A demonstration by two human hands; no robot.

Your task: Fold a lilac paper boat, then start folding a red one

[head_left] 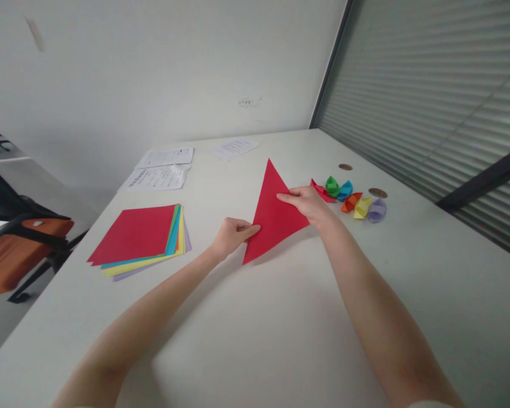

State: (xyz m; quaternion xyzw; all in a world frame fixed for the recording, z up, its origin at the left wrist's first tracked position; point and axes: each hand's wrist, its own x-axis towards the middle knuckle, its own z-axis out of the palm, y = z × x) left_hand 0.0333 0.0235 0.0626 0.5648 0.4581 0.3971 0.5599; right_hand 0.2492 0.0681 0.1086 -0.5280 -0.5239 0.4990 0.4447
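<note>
A sheet of red paper (273, 212) is held up at a slant over the white table, one corner pointing away from me. My left hand (234, 235) pinches its left edge between thumb and fingers. On the opposite edge, my right hand (306, 203) grips the sheet, thumb lying on the near face and the other fingers behind it, partly hidden. Left of my hands lies a fanned stack of coloured paper (136, 233), red on top, with green, blue, orange, yellow and purple edges showing.
Several small folded paper pieces (346, 195) in different colours sit to the right, near two round brown discs (345, 167) in the table (246, 340). Printed sheets (159, 177) lie at the back left. An orange-seated chair (34, 243) stands left; a blinds-covered window (433, 90) runs along the right.
</note>
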